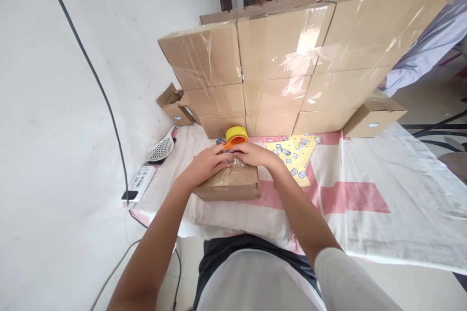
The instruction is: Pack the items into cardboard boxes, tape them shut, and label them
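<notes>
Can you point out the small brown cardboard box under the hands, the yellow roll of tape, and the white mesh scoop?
Small brown cardboard box (233, 189): head view, front side face.
Yellow roll of tape (236, 133): head view, top rim.
White mesh scoop (161, 148): head view, perforated bowl.

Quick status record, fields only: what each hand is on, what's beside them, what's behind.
left hand: flat on top of small cardboard box
right hand: on the same box top, at crinkled clear tape
tape dispenser: yellow roll, orange frame, just behind the box
surface: table cloth, white and pink
behind: stack of taped cartons
right edge: another person's sleeve
</notes>
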{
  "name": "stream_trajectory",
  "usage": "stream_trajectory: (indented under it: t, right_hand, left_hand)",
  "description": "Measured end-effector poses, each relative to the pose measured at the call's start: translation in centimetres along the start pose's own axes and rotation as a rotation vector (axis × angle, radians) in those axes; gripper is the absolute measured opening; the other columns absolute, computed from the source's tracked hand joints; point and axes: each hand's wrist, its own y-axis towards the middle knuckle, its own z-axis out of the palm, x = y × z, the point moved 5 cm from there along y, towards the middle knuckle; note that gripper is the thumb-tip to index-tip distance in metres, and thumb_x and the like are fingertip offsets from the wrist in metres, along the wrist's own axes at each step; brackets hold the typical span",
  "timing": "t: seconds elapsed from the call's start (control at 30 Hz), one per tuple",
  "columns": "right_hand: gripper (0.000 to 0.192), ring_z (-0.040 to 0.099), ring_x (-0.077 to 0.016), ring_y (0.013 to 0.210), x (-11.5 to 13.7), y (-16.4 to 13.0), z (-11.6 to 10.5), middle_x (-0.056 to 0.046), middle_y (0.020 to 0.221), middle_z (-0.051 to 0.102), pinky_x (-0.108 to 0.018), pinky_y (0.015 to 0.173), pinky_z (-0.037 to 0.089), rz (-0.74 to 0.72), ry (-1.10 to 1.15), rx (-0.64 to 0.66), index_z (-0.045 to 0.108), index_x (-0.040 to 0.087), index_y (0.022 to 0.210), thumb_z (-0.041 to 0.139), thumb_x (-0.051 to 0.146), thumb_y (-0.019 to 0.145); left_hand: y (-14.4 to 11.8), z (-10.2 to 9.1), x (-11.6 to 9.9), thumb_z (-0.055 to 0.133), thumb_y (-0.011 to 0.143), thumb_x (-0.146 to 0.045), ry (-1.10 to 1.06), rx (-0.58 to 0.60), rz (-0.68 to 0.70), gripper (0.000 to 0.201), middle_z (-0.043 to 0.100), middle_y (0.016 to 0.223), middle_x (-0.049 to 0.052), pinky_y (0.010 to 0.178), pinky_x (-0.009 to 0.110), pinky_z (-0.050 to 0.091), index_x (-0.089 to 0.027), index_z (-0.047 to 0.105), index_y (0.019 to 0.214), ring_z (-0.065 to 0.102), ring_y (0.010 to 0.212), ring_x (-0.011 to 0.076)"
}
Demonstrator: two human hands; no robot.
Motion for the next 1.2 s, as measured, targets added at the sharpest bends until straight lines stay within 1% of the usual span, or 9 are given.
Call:
stream_trajectory:
  t: [0.17, 0.37, 0.47, 0.53, 0.67, 0.87, 1.03, 1.1, 1.2]
  right_hand:
    - [0.031, 0.065, -0.0242, 0.103, 0.3, -0.1, 0.2, -0.004, 0.117, 0.074, -0.036, 0.089, 0.046, -0.001, 0.003, 0.015, 0.075, 0.025, 0.111, 0.047, 0.022, 0.097]
    - [0.031, 0.066, -0.0238, 0.099, 0.2, -0.2, -0.5, -0.005, 0.113, 0.076, -0.036, 0.088, 0.048, 0.086, 0.036, 0.007, 0.076, 0.024, 0.115, 0.051, 0.022, 0.096]
    - [0.032, 0.066, -0.0238, 0.102, 0.5, -0.2, -0.7, -0.005, 0.115, 0.075, -0.036, 0.091, 0.048, 0.091, 0.055, 0.022, 0.076, 0.023, 0.115, 0.051, 0.02, 0.096]
    - [0.032, 0.066, -0.0246, 0.106, 0.5, -0.2, -0.7, -0.006, 0.12, 0.074, -0.038, 0.093, 0.048, 0.106, 0.046, 0.04, 0.075, 0.022, 0.117, 0.05, 0.021, 0.098]
    - [0.033, 0.065, -0.0249, 0.114, 0.4, -0.2, -0.7, -0.006, 0.129, 0.072, -0.04, 0.098, 0.048, 0.105, 0.082, 0.038, 0.073, 0.023, 0.122, 0.051, 0.021, 0.098]
    - [0.028, 0.066, -0.0232, 0.114, 3.3, -1.1, -2.4, -0.005, 0.12, 0.075, -0.037, 0.102, 0.048, -0.053, 0.214, -0.16, 0.076, 0.021, 0.113, 0.055, 0.035, 0.101]
    - [0.04, 0.069, -0.0202, 0.101, 7.3, -2.0, -1.5, -0.005, 0.1, 0.076, -0.033, 0.096, 0.051, -0.228, 0.486, -0.024, 0.075, 0.018, 0.094, 0.055, 0.052, 0.101]
    - [0.042, 0.068, -0.0187, 0.093, 7.8, -2.6, -0.9, -0.005, 0.094, 0.074, -0.032, 0.09, 0.052, -0.236, 0.613, -0.039, 0.072, 0.017, 0.09, 0.058, 0.055, 0.098]
    - [0.045, 0.065, -0.0163, 0.08, 7.5, -4.4, -0.2, -0.003, 0.08, 0.069, -0.031, 0.081, 0.052, -0.21, 0.746, -0.135, 0.067, 0.017, 0.082, 0.061, 0.06, 0.095]
  left_hand:
    - [0.1, 0.3, 0.7, 0.05, 0.1, -0.034, -0.138, -0.088, -0.086, 0.022, 0.064, 0.1, 0.005, 0.089, 0.036, 0.048, -0.023, 0.064, 0.088, 0.059, 0.096, 0.0222]
    - [-3.9, -1.9, 5.1, 0.04, 0.103, -0.042, -0.263, -0.6, -0.341, 0.027, 0.059, 0.1, 0.008, 0.087, 0.036, 0.049, -0.021, 0.05, 0.089, 0.058, 0.094, 0.0205]
    - [-5.7, -2.1, 6.5, 0.05, 0.099, -0.046, -0.337, -0.699, -0.376, 0.026, 0.063, 0.106, 0.009, 0.093, 0.036, 0.049, -0.021, 0.05, 0.091, 0.061, 0.107, 0.0216]
    - [-6.2, -2.1, 6.5, 0.052, 0.098, -0.047, -0.406, -0.716, -0.389, 0.025, 0.067, 0.098, 0.007, 0.088, 0.034, 0.053, -0.022, 0.049, 0.094, 0.067, 0.092, 0.018]
    - [-6.4, -2.7, 4.8, 0.062, 0.095, -0.044, -0.62, -0.808, -0.399, 0.025, 0.072, 0.087, 0.002, 0.074, 0.031, 0.054, -0.022, 0.05, 0.096, 0.062, 0.061, 0.0113]
    - [-5.6, -3.0, 0.5, 0.077, 0.086, -0.036, -0.546, -0.852, -0.41, 0.036, 0.077, 0.084, 0.0, 0.096, 0.039, 0.053, -0.024, 0.058, 0.114, 0.075, 0.085, 0.0194]
    - [-3.8, -4.0, -3.0, 0.076, 0.088, -0.033, -0.18, -0.914, -0.151, 0.011, 0.076, 0.1, 0.005, 0.094, 0.04, 0.05, -0.023, 0.073, 0.084, 0.067, 0.101, 0.0215]
    - [-3.5, -4.2, -3.9, 0.079, 0.085, -0.031, -0.2, -0.982, -0.064, 0.009, 0.072, 0.101, 0.005, 0.084, 0.036, 0.05, -0.024, 0.076, 0.082, 0.064, 0.096, 0.0198]
    - [-2.5, -3.6, -5.4, 0.081, 0.083, -0.022, -0.434, -0.881, 0.123, 0.007, 0.067, 0.081, -0.001, 0.069, 0.032, 0.046, -0.025, 0.076, 0.087, 0.059, 0.073, 0.0135]
